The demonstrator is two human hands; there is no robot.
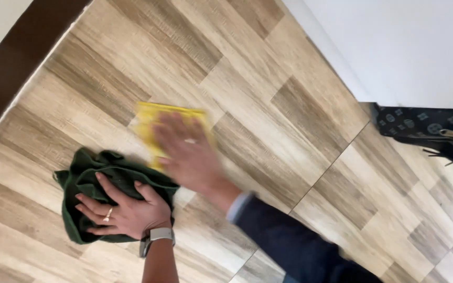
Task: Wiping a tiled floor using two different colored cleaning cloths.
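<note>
My left hand (127,212) lies flat on a crumpled dark green cloth (87,175) and presses it onto the wood-look tiled floor (268,78). It wears a ring and a wristwatch (158,236), and its arm is bare. My right hand (190,157) is blurred with motion and rests palm down on a yellow cloth (150,118) just above and to the right of the green one. Its arm comes in from the lower right in a dark blue sleeve (294,246) with a light cuff. The two cloths lie close together, nearly touching.
A dark brown skirting strip (17,63) runs along the upper left edge of the floor. A white wall or panel (394,47) fills the upper right. Below it, a dark patterned bag (431,131) with a metal clasp sits on the floor.
</note>
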